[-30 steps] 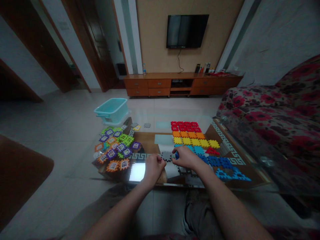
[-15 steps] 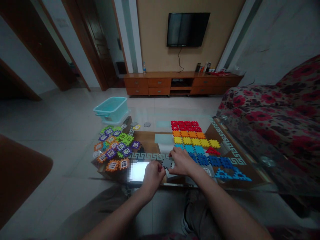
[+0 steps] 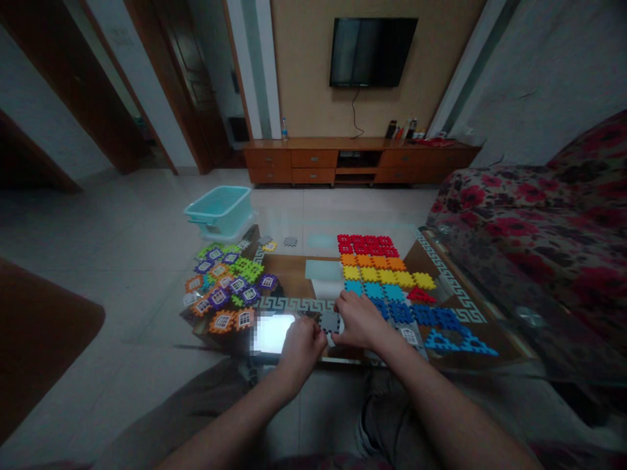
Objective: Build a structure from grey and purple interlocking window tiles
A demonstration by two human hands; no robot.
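- The grey tile [image 3: 330, 320] sits between the two hands, over the near part of the glass table [image 3: 147, 334], flat side facing up.
- The left hand [image 3: 302, 343] has its fingers curled and drawn together, seemingly pinching the tile's left edge; the tile lies just to its right.
- The right hand [image 3: 361, 323] has thumb and fingers parted, thumb by the tile's near right corner and fingers by the far right one. The tile lies just left of the palm; its right edge is partly covered and dim, so I cannot tell whether these fingers press on it.
- The tile is probably light, stiff plastic or firm foam, not fragile, perhaps a little slick on its flat face.
- Its toothed rim should give the best hold: thumb against fingers on opposite edges, or a pinch on a single tooth.
- Being thin, it would likely be awkward to lift from bare glass by its face.
- Dark blue tiles [image 3: 401, 313] lie beyond and right of the right hand, with cyan tiles [image 3: 375, 291] behind them.
- The bright screen [image 3: 274, 334] lies just left of the left hand.
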